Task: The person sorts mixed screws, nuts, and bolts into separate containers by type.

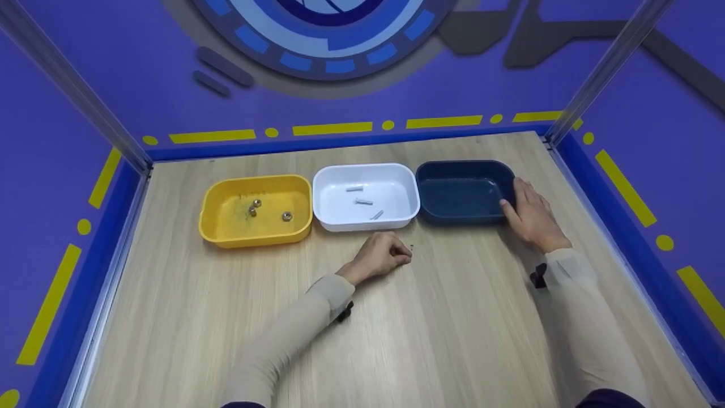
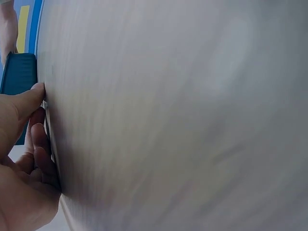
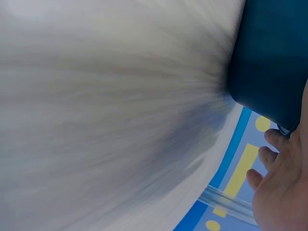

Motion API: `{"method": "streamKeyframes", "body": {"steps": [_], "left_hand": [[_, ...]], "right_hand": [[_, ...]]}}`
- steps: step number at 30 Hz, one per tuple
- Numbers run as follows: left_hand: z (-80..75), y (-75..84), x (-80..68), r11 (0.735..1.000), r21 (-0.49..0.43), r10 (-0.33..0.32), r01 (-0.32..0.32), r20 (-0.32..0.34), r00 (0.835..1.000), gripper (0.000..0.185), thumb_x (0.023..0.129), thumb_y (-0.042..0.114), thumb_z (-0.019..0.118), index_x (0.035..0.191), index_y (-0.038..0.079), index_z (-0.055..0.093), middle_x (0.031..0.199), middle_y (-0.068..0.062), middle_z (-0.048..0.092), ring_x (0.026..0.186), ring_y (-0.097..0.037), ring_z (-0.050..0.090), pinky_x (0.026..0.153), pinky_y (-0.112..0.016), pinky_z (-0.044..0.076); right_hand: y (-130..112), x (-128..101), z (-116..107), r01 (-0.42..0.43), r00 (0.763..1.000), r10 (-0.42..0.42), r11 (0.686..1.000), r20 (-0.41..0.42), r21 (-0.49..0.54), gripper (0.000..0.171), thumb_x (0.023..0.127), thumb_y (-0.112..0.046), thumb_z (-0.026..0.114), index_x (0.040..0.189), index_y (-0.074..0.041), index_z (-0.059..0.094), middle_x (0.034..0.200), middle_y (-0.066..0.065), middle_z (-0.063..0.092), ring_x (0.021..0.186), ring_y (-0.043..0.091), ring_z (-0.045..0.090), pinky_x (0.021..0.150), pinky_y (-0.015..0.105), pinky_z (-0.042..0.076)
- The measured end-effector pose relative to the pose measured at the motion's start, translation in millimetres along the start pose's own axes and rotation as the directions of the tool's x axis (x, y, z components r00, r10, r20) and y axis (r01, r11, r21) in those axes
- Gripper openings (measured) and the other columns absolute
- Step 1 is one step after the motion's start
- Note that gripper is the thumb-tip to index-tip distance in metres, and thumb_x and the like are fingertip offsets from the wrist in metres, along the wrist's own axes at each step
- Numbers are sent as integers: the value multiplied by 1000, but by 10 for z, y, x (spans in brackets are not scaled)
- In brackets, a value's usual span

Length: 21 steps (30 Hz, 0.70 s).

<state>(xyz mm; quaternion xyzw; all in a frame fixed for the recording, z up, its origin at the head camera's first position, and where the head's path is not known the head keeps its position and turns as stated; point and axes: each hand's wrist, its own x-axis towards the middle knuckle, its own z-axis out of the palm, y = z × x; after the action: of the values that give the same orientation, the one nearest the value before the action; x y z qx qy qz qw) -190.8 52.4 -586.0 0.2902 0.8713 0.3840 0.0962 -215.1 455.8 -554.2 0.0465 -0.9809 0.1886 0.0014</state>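
Note:
Just in front of the white tray (image 1: 367, 225), my left hand (image 1: 376, 255) is low over the table, its thumb and index finger together. At their tips is a small screw (image 2: 46, 104), tiny and partly hidden in the left wrist view. My right hand (image 1: 535, 221) rests against the right end of the dark blue tray (image 1: 464, 220). Its fingers lie fairly straight along the outer side, and the thumb is at the front right rim. In the right wrist view, several loosely bent fingers (image 3: 267, 156) show beside that tray.
Three trays stand side by side at the back. The yellow tray (image 1: 255, 241) on the left contains three metal nuts (image 1: 287, 216). Three pale bolts (image 1: 363, 202) lie in the white tray. Purple panels (image 1: 362, 102) enclose the wooden table (image 1: 442, 334) at the back and sides.

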Motion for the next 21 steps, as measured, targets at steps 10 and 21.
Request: {"method": "streamKeyframes", "body": {"steps": [10, 21], "left_hand": [[-26, 23, -1, 997, 76, 26, -27, 15, 1000, 9, 98, 21, 80, 100, 17, 87, 101, 3, 80, 95, -14, 67, 85, -29, 54], [-44, 116, 8, 999, 29, 31, -31, -11, 999, 12, 99, 20, 79, 103, 12, 86, 102, -2, 78, 95, -15, 66, 83, -24, 52]], "right_hand": [[3, -1, 4, 0, 1000, 0, 1000, -3, 4, 83, 115, -51, 31, 168, 8, 8, 173, 36, 13, 161, 55, 12, 128, 73, 12], [-12, 0, -14, -1, 1000, 1, 1000, 6, 3, 82, 115, -49, 33, 168, 8, 7, 173, 36, 13, 161, 55, 12, 128, 73, 12]]}}
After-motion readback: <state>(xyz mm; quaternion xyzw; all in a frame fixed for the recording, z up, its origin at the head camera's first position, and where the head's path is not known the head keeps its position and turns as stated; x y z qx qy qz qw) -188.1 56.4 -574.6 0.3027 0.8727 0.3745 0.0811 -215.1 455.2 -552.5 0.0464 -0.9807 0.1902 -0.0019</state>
